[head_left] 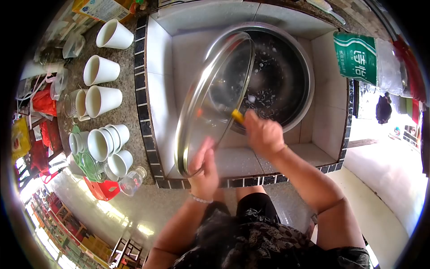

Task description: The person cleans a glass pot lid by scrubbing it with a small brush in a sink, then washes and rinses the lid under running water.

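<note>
Left hand (205, 169) pinches the near rim of the metal-rimmed glass lid (217, 101), tilted over the left side of the metal basin (309, 80) in the tiled sink (158, 96); right hand (265, 135), curled closed, grips a blurred yellow item (238, 116) at the lid's right edge!

top: dark, patterned (273, 240) | shorts: black (257, 207) | left-wrist bracelet: pale, beaded (201, 198)
</note>
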The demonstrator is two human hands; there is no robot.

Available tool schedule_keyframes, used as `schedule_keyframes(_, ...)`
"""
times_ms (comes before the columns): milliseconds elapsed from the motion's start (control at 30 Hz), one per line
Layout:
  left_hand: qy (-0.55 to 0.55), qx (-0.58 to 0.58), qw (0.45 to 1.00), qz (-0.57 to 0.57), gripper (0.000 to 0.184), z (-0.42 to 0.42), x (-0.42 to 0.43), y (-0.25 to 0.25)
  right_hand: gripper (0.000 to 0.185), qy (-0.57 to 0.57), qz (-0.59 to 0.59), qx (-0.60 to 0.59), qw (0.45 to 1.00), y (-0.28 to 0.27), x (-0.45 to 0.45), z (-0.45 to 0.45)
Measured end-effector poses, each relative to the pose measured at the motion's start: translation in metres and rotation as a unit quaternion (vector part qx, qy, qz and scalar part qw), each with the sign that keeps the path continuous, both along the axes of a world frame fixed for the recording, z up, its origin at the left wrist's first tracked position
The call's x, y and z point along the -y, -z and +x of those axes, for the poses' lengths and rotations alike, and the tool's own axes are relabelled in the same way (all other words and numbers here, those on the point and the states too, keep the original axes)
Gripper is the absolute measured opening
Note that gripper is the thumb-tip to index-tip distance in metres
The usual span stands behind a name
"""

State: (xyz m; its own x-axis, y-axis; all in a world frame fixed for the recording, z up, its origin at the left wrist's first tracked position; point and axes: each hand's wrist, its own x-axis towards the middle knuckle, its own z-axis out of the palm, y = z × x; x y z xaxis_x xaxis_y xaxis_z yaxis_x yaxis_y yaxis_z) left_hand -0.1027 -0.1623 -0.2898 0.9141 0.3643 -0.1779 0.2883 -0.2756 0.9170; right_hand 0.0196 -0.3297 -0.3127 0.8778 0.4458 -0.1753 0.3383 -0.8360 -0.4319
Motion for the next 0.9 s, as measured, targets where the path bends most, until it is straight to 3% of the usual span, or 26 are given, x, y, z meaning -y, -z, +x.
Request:
schedule_keyframes(100, 0.004, -0.022, 0.999, -0.027, 0.034, 0.002, -0.003, -0.003, 0.011, -0.079, 0.021, -0.049, 0.995, -0.024, -0.005, -0.039)
schedule_keyframes(200, 0.002, -0.005, 1.000, -0.010, 0.034, -0.008, 0.002, 0.006, 0.011, 0.029, -0.114, -0.150, 0.982, -0.016, -0.001, 0.004)
schedule_keyframes(233, 0.013, 0.002, 1.000, 0.015, 0.034, -0.006, 0.001, 0.007, 0.011, 0.034, -0.013, -0.016, 0.999, -0.002, 0.006, 0.006)
schedule_keyframes(300, 0.034, 0.012, 0.998, 0.059, 0.034, -0.005, 0.001, 0.007, 0.011, -0.017, -0.015, -0.062, 0.998, -0.002, 0.004, -0.022)
schedule_keyframes(367, 0.041, -0.027, 0.998, 0.026, 0.034, -0.003, 0.000, 0.000, 0.012, -0.066, 0.025, -0.097, 0.993, -0.019, 0.000, -0.045)
schedule_keyframes(467, 0.057, -0.063, 0.994, 0.075, 0.032, -0.023, -0.003, 0.015, 0.012, -0.031, -0.076, -0.064, 0.995, -0.010, 0.005, -0.024)
schedule_keyframes(500, 0.038, -0.047, 0.997, 0.038, 0.031, -0.019, 0.001, 0.013, 0.012, -0.027, -0.090, -0.072, 0.993, -0.009, 0.005, -0.022)
schedule_keyframes(667, 0.029, -0.014, 0.999, -0.021, 0.031, -0.008, 0.000, 0.005, 0.014, -0.046, 0.080, -0.195, 0.976, -0.027, -0.010, -0.067)
schedule_keyframes(733, -0.013, 0.000, 1.000, 0.026, 0.039, -0.015, 0.001, 0.019, 0.014, -0.039, -0.052, -0.115, 0.991, -0.020, -0.007, -0.052)
schedule_keyframes(767, -0.020, -0.002, 1.000, 0.018, 0.039, -0.014, 0.003, 0.020, 0.014, 0.015, -0.002, -0.178, 0.984, -0.007, 0.003, -0.030)
schedule_keyframes(800, -0.028, -0.004, 1.000, 0.011, 0.039, -0.013, 0.004, 0.020, 0.014, 0.019, -0.029, -0.161, 0.986, -0.016, 0.003, -0.017)
schedule_keyframes(867, -0.014, -0.013, 0.999, 0.036, 0.038, -0.014, 0.003, 0.015, 0.013, -0.021, -0.067, -0.188, 0.980, -0.023, -0.009, -0.038)
schedule_keyframes(900, -0.007, 0.002, 0.999, 0.034, 0.038, -0.011, 0.003, 0.016, 0.013, -0.046, -0.015, -0.147, 0.988, -0.027, -0.010, -0.055)
